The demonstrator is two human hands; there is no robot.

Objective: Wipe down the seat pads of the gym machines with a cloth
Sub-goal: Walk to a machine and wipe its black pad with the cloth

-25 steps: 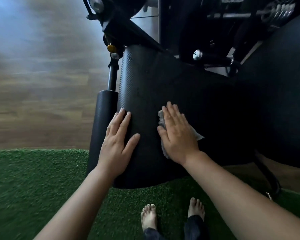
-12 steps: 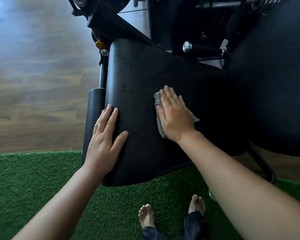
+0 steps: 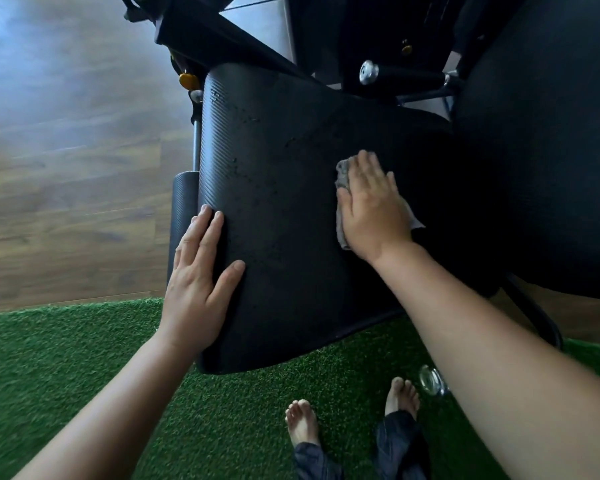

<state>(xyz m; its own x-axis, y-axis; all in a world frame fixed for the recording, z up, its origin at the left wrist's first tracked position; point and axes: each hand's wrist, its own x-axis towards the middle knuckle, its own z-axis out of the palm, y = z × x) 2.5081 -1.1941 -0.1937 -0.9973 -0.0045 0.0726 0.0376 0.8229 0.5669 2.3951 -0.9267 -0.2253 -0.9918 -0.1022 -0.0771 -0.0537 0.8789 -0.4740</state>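
Note:
A black textured seat pad [image 3: 284, 188] of a gym machine fills the middle of the view. My right hand [image 3: 371, 206] lies flat with straight fingers on a grey cloth [image 3: 343, 174], pressing it onto the right half of the pad; only the cloth's edges show around the hand. My left hand [image 3: 198, 271] rests flat on the pad's left front edge, fingers straight, thumb spread onto the top surface.
A second large black pad [image 3: 547, 150] stands at the right. A black roller pad [image 3: 182, 209] and metal post sit left of the seat. Black frame bars [image 3: 222, 39] cross behind. Green turf [image 3: 66, 368] lies below, wooden floor [image 3: 66, 168] to the left. My bare feet [image 3: 302, 424] stand on the turf.
My right hand has slid the cloth away from me and to the right across the pad. My left hand has stayed on the left edge.

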